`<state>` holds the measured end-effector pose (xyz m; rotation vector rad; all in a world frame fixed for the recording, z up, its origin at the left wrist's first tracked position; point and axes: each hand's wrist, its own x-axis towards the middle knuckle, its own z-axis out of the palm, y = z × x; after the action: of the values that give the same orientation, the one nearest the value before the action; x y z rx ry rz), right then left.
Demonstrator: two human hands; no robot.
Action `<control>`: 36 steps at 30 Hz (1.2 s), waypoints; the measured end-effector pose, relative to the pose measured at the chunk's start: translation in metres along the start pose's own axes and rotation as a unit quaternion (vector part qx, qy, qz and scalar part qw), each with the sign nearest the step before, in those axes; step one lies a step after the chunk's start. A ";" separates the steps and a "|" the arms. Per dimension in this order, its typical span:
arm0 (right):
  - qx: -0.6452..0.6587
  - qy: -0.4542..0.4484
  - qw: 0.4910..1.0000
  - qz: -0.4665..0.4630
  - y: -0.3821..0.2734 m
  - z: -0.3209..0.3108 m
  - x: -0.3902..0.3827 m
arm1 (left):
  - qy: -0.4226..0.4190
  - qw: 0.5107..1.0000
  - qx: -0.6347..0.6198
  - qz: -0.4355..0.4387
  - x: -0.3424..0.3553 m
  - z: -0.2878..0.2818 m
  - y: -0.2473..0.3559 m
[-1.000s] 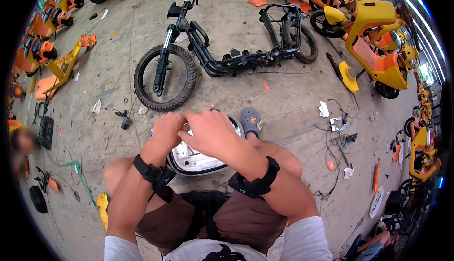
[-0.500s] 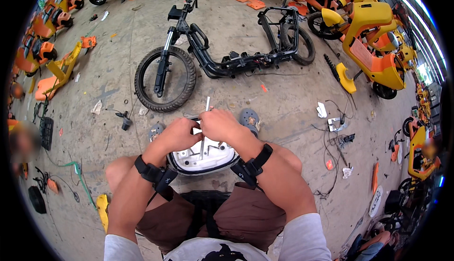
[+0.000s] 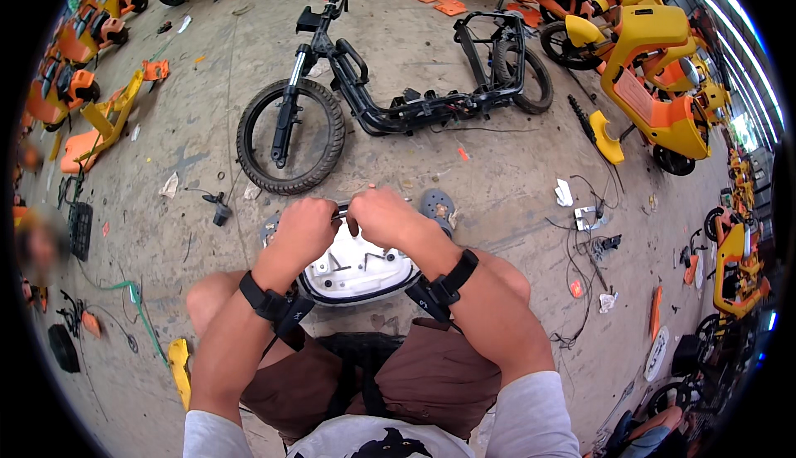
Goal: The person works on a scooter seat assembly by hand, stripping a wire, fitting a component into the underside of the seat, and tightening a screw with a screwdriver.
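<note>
Between my knees sits what looks like an upturned scooter seat (image 3: 365,280), its white underside bordered by a black rim. Over its far edge, my left hand (image 3: 308,227) is closed with the fingers curled down. My right hand (image 3: 383,218) is closed right beside it, thumb pointing down toward the white base. A short dark bar (image 3: 341,210) shows in the narrow gap between the two hands. What the fingers grip is mostly covered by the hands. Small dark fittings dot the white surface.
Beyond my feet stands a stripped black scooter frame (image 3: 414,114) with its front wheel (image 3: 290,136). Yellow scooters (image 3: 651,85) line the right and back. Cables (image 3: 580,292) lie at the right, a yellow panel (image 3: 180,371) at the left, and a dark fitting (image 3: 219,209) near my left shoe.
The light, narrow strip that stood upright between my hands no longer shows. My left hand has shifted up and left, level with the right one, baring more of the white base.
</note>
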<state>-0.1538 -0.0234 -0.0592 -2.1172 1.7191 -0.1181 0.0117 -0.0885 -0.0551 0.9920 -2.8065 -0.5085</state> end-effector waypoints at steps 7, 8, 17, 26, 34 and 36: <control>0.135 0.271 0.951 0.063 -0.015 0.005 0.002 | -0.113 0.992 0.009 -0.057 0.000 -0.007 0.007; 0.118 0.218 0.965 0.088 -0.018 0.004 0.002 | -0.113 0.992 -0.014 -0.052 -0.001 -0.009 0.009; 0.030 0.071 0.990 0.118 -0.009 0.020 0.006 | -0.172 0.978 -0.116 -0.031 -0.003 -0.010 0.001; -0.021 0.054 0.995 0.087 -0.009 0.022 0.012 | 0.073 0.994 -0.082 -0.010 0.002 -0.005 -0.006; -0.116 0.193 0.973 0.040 -0.013 0.023 0.001 | -0.101 0.991 0.029 -0.088 -0.004 -0.008 0.005; -0.114 0.229 0.966 0.047 -0.018 0.024 0.002 | -0.097 0.991 0.040 -0.085 -0.004 -0.004 0.004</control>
<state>-0.1298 -0.0160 -0.0749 -2.2966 2.1827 -0.4311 0.0130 -0.0844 -0.0502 1.2702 -2.9476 -0.5425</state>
